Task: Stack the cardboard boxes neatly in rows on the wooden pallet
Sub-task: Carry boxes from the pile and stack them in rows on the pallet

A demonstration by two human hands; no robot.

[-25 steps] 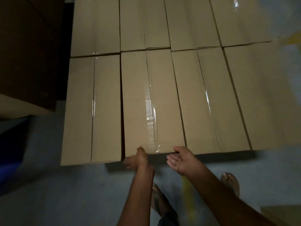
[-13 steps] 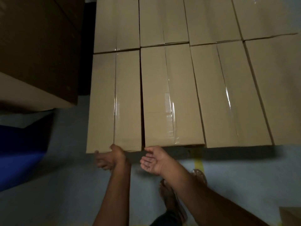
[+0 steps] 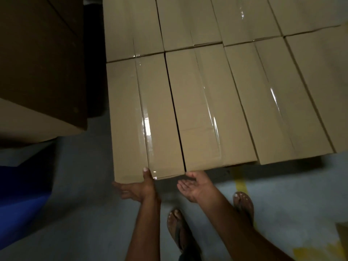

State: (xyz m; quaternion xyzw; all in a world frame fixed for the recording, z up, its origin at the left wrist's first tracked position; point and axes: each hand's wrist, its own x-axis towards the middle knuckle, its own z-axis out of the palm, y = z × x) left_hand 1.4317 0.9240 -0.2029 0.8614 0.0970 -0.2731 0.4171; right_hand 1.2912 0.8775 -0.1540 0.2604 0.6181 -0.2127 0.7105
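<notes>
Long tan cardboard boxes (image 3: 273, 102) lie side by side in a near row and a far row. Their tops are level, and each is sealed down the middle with glossy clear tape (image 3: 212, 117). The wooden pallet is hidden beneath them, with only shadow showing under the near edge.

The left hand (image 3: 137, 189) holds the near end of the leftmost near box (image 3: 128, 119). Its thumb (image 3: 146, 171) lies over the top edge and its fingers spread along the end face below. In this dim light I cannot say whether they press flat or hook underneath. The right hand (image 3: 195, 185) is palm up with relaxed fingers and holds nothing. It sits just below the near edge of the second box (image 3: 192, 110).

The leftmost near box looks stiff, with crisp edges and no sag in its top. I judge it is more awkward than fragile because it is so long, and probably heavy enough to want both hands. The tape strip will be slick, while the bare cardboard on either side should give friction. The best hold is likely the near end, with a palm on each side of the seam and fingers under the lower edge for any lift. Pushing from one corner alone would probably skew the box and widen the dark gap beside its neighbour.
</notes>
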